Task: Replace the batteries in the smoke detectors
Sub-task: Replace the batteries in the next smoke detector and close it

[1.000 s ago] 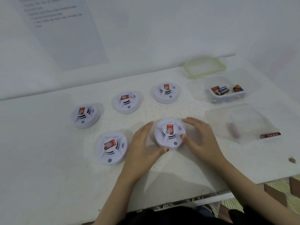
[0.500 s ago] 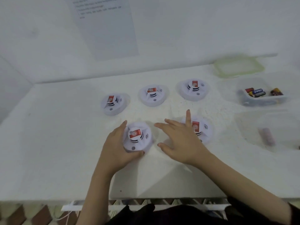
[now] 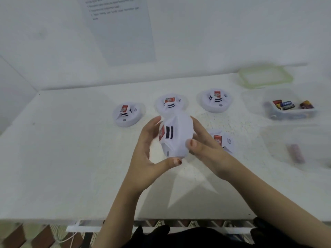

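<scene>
GRIP: left hand (image 3: 148, 158) and right hand (image 3: 206, 151) are each curled round the smoke detector (image 3: 176, 138) | unit is held on edge above the table (image 3: 71, 158), face toward the left palm, base toward the right | spare batteries (image 3: 286, 105) are kept far right.

A bare workroom; white table (image 3: 71, 158); printed sheet (image 3: 121, 33) on the wall (image 3: 215, 33).

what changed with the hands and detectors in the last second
Both hands left the near-right detector, which stayed on the table. The left hand took the near-left detector, the right hand joined it, and together they lifted it off the table and tipped it on edge. The three back detectors, battery box and lid stayed put.
</scene>
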Demonstrator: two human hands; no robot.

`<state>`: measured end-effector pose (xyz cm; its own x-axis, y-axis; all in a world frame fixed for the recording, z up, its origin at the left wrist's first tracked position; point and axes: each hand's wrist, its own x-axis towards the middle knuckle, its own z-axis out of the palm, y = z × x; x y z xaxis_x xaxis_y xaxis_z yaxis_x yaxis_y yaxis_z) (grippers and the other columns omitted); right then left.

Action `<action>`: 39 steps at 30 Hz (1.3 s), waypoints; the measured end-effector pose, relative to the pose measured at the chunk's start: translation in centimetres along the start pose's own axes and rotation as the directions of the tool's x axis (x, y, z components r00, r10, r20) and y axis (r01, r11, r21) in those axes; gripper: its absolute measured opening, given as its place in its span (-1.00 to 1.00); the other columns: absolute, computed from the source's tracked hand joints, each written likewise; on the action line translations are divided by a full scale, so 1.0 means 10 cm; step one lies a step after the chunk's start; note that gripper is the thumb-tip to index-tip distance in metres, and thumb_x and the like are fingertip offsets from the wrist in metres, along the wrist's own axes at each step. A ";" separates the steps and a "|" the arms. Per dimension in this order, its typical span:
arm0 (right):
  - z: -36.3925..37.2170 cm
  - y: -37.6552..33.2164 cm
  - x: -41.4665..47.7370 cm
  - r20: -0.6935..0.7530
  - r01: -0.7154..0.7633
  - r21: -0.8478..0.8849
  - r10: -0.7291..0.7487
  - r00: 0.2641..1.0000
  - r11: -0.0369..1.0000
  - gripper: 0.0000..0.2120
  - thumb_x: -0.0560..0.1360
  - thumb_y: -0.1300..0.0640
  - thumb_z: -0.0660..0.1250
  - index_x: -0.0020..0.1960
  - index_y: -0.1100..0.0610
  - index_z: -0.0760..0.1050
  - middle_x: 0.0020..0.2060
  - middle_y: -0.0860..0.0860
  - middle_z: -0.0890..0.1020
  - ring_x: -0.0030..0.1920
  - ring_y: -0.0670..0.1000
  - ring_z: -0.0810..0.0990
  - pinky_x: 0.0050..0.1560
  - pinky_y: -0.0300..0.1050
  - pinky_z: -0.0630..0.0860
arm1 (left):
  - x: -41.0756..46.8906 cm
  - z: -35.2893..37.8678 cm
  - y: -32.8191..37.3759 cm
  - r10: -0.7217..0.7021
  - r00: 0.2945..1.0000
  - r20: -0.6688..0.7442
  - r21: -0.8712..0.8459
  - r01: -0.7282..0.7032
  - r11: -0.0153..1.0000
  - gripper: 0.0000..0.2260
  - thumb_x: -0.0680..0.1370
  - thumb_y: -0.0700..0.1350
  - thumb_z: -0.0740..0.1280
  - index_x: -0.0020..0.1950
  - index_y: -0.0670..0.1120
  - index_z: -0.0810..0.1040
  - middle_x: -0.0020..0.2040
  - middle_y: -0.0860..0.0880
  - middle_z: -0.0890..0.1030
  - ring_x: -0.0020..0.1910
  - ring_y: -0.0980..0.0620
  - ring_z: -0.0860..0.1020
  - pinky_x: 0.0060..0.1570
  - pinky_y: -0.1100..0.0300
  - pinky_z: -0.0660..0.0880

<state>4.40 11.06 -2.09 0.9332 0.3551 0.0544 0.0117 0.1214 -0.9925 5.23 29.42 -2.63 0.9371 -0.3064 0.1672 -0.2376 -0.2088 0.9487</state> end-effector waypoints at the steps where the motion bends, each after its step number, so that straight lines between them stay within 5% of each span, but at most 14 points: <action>1: -0.01 -0.01 -0.01 -0.004 -0.009 0.059 0.010 1.000 0.998 -0.18 0.34 -0.28 0.40 0.47 -0.05 0.15 0.24 -0.05 0.55 0.29 0.04 0.49 0.27 0.04 0.45 | 0.03 0.01 0.03 0.029 1.000 -0.008 0.075 -0.028 0.997 -0.16 0.24 0.12 0.53 0.47 0.12 0.27 0.41 0.18 0.42 0.41 0.20 0.37 0.27 0.42 0.34; 5: -0.09 0.02 -0.02 -0.039 -0.030 0.168 0.037 0.999 0.985 -0.13 0.25 -0.26 0.49 0.43 -0.10 0.18 0.20 0.05 0.57 0.24 0.15 0.53 0.19 0.10 0.49 | 0.11 0.01 0.07 0.072 0.997 0.036 0.189 -0.078 0.979 -0.15 0.23 0.19 0.52 0.47 0.20 0.25 0.44 0.24 0.36 0.43 0.26 0.30 0.20 0.54 0.27; 10: -0.15 0.01 -0.05 -0.148 -0.104 -0.023 0.099 0.984 0.994 -0.10 0.05 -0.43 0.47 0.32 -0.27 0.26 0.17 0.06 0.52 0.06 -0.04 0.62 -0.02 -0.14 0.58 | 0.15 0.05 0.15 0.222 0.971 0.091 0.337 -0.240 0.910 -0.17 0.30 0.09 0.54 0.50 0.11 0.25 0.44 0.33 0.31 0.44 0.24 0.29 0.32 0.46 0.22; 15: -0.22 -0.01 -0.11 -0.171 -0.103 -0.049 0.093 0.981 0.993 -0.48 0.42 -0.07 0.42 0.32 -0.18 0.30 0.04 0.13 0.62 0.00 0.09 0.63 -0.05 -0.10 0.60 | 0.16 0.04 0.16 0.210 0.972 0.109 0.326 -0.234 0.916 -0.22 0.26 0.16 0.53 0.44 0.08 0.37 0.38 0.25 0.43 0.40 0.16 0.38 0.34 0.29 0.31; 18: -0.27 -0.03 -0.16 -0.166 -0.085 -0.007 0.083 0.983 0.996 -0.54 0.47 0.08 0.37 0.33 -0.09 0.34 -0.07 0.09 0.68 -0.09 -0.03 0.64 -0.15 -0.25 0.54 | 0.14 0.04 0.12 0.161 0.983 0.091 0.332 -0.183 0.925 -0.20 0.21 0.18 0.54 0.41 0.08 0.40 0.34 0.24 0.46 0.36 0.20 0.39 0.26 0.46 0.28; 21: -0.30 -0.02 -0.18 -0.191 -0.067 -0.005 0.065 0.979 0.998 -0.52 0.44 0.10 0.41 0.31 -0.12 0.38 0.01 0.14 0.65 0.00 0.07 0.64 -0.09 -0.11 0.60 | 0.13 0.05 0.11 0.127 0.988 0.089 0.317 -0.149 0.937 -0.23 0.20 0.18 0.53 0.37 0.07 0.39 0.29 0.26 0.46 0.32 0.22 0.41 0.19 0.54 0.27; 30: -0.25 -0.03 -0.24 -0.194 -0.003 -0.085 -0.014 0.981 0.996 -0.55 0.43 0.16 0.43 0.25 -0.14 0.44 0.13 -0.08 0.52 0.06 0.00 0.61 -0.26 0.05 0.64 | 0.14 0.20 0.02 0.063 0.984 0.169 0.170 -0.092 0.981 -0.08 0.17 0.04 0.61 0.45 0.09 0.25 0.33 0.17 0.43 0.33 0.03 0.46 0.21 -0.02 0.52; 35: -0.24 -0.03 -0.25 -0.134 -0.006 -0.091 -0.006 0.991 0.996 -0.44 0.33 0.20 0.48 0.28 -0.08 0.45 0.17 -0.13 0.51 0.11 0.03 0.59 -0.28 0.04 0.63 | 0.13 0.27 0.01 0.040 0.993 0.114 0.102 -0.052 0.993 -0.08 0.10 -0.01 0.65 0.30 0.18 0.18 0.25 0.31 0.41 0.26 0.18 0.50 0.06 0.22 0.57; 39: -0.25 -0.05 -0.23 -0.110 -0.006 -0.099 -0.004 0.994 0.995 -0.40 0.29 0.22 0.51 0.27 -0.04 0.42 0.22 -0.14 0.48 0.10 0.02 0.58 -0.32 -0.06 0.60 | 0.10 0.23 0.02 0.053 0.995 0.083 0.131 -0.064 0.989 -0.10 0.14 0.01 0.65 0.40 0.07 0.31 0.26 0.30 0.48 0.30 0.19 0.46 0.15 0.33 0.45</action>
<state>3.11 7.85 -1.95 0.9670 0.2504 0.0465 0.0410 0.0272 -0.9988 5.54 26.96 -2.84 0.8985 -0.3934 0.1947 -0.3285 -0.3084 0.8927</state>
